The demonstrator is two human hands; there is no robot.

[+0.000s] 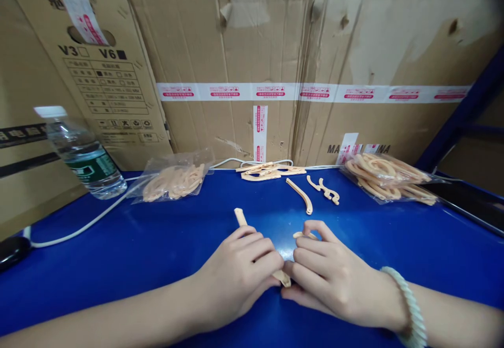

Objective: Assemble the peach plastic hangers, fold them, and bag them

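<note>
Tall cardboard (236, 43) is standing behind the heap of loose cream pieces (261, 177), and the blue counter (165, 248) is spreading under that heap and out towards me. A water bottle (92, 167) is standing well left of the heap, with a clear bag (173, 182) of similar parts lying between them; more bagged parts (388, 177) are lying to the heap's right. On my side of the heap, my left hand (252, 264) is wrapping round a long cream strip (239, 217), its far end poking out, while my right hand (326, 272) is curling in at the near end, seemingly pinching it. I'm judging the strip light, stiff, smooth and a little slippery, perhaps brittle where it's thin, so I'm favouring a hold along the middle with fingertips steadying the end. A small cream piece (303, 235) is showing by my right fingers, in front of the heap; whether I'm gripping it, I cannot tell
</note>
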